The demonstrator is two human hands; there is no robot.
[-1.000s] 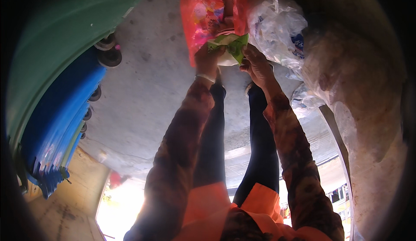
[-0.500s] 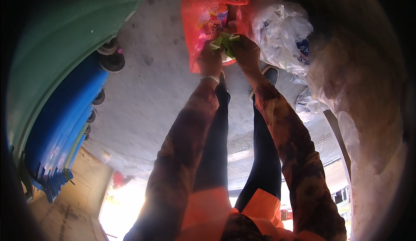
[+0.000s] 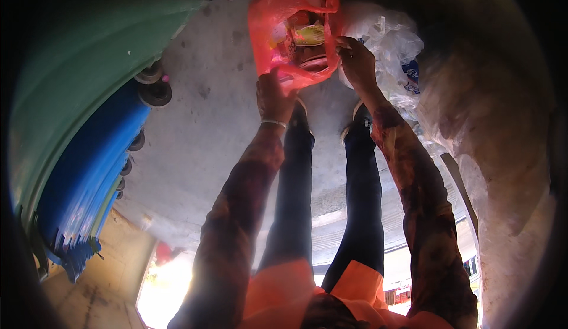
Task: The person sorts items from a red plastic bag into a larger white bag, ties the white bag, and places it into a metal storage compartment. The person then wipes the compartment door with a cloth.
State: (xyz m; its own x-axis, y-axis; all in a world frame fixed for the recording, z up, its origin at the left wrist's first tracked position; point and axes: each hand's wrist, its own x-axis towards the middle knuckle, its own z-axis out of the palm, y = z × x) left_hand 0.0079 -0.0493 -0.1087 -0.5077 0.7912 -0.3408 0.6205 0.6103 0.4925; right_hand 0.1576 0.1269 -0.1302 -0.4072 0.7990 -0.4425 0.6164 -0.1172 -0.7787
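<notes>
A red plastic bag lies open at the top centre, holding several colourful packages and a yellow-green packet. My left hand grips the bag's near left edge, its fingertips partly hidden by the plastic. At the opposite side, my right hand has its fingers closed on the bag's right edge. Clear crumpled plastic bags sit just right of the red one, partly behind my right hand.
Green and blue wheeled bins line the left side, their black wheels toward me. A big translucent sack fills the right. My feet stand on grey concrete. Bright openings show along the lower edge.
The crumpled green item has left my hands; a yellow-green packet shows inside the bag. My left hand moved down and left, my right hand rightward, both onto the bag's edges.
</notes>
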